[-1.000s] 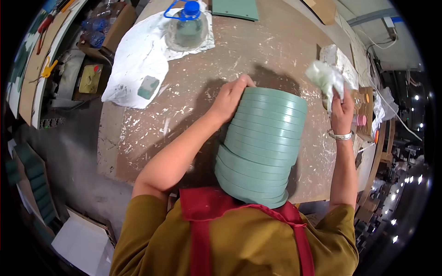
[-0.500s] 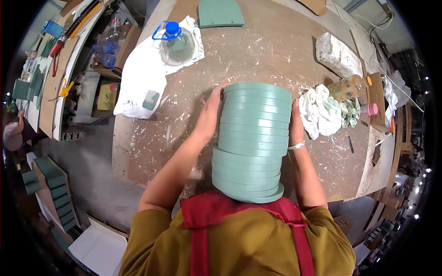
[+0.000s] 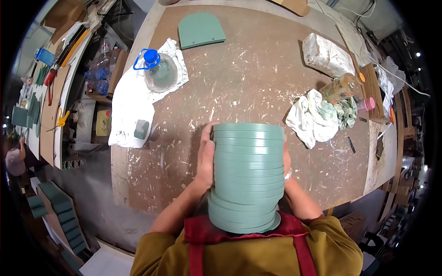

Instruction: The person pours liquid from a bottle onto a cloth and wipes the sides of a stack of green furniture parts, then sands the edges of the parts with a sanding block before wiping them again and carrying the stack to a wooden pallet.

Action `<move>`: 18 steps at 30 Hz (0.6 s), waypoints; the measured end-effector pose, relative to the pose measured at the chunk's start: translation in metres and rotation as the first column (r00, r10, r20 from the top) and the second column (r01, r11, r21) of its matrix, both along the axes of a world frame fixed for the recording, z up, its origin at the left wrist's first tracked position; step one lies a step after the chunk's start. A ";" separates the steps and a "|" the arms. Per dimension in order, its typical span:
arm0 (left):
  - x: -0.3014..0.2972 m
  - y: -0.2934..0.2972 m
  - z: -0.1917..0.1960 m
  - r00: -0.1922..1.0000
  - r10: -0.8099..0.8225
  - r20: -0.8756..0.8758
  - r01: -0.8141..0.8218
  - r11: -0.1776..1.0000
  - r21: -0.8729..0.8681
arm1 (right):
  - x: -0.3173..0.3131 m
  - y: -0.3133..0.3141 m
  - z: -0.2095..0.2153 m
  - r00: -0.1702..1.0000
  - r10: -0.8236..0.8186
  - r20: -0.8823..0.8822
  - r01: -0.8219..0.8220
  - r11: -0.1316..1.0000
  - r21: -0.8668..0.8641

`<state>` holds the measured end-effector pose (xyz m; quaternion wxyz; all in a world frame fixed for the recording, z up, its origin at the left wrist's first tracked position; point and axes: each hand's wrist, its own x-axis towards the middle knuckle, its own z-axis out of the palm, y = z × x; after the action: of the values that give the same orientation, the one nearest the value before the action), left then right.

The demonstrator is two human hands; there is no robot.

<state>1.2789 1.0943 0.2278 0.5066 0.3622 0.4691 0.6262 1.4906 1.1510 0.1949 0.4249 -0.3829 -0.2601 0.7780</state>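
A tall stack of flat, pale green panels [image 3: 248, 170] stands in front of my chest, its near end against my red apron [image 3: 202, 227]. Several panels nearest me sit out of line with the others. My left hand [image 3: 206, 158] presses flat along the stack's left side, fingers pointing away from me. On the opposite side, my right hand [image 3: 287, 158] grips the edges, its fingers mostly hidden behind the stack. Whether the stack touches the table cannot be seen. A single green panel with a rounded end [image 3: 201, 30] lies far back on the table.
The paint-spattered brown table [image 3: 239, 96] holds a blue-capped jug [image 3: 161, 73] on a white cloth [image 3: 129, 110] at left. To the right are crumpled rags [image 3: 313, 117], a wrapped white block [image 3: 327, 55], an orange-capped bottle [image 3: 339, 89] and a pink-capped one [image 3: 366, 105].
The stack and both hands have come nearer my body, toward the table's front edge. My view has shifted, so the table's things sit lower and further left.
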 end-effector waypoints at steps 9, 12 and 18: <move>0.066 -0.014 0.007 0.992 -0.104 0.068 0.114 0.978 -0.175 | 0.085 -0.056 0.035 0.885 -0.157 0.439 0.124 0.987 0.103; 0.100 -0.019 -0.010 0.936 -0.203 0.287 0.241 0.965 -0.104 | 0.117 -0.062 0.069 0.921 -0.150 0.360 0.106 0.984 0.141; 0.102 -0.032 -0.031 0.948 -0.275 0.162 0.283 0.959 -0.025 | 0.112 -0.073 0.097 0.558 -0.389 0.733 -0.021 0.876 0.481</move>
<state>1.3805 1.0621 0.1973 0.6338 0.3623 0.3867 0.5635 1.6029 1.0778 0.2918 0.4133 -0.6158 -0.5495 0.3847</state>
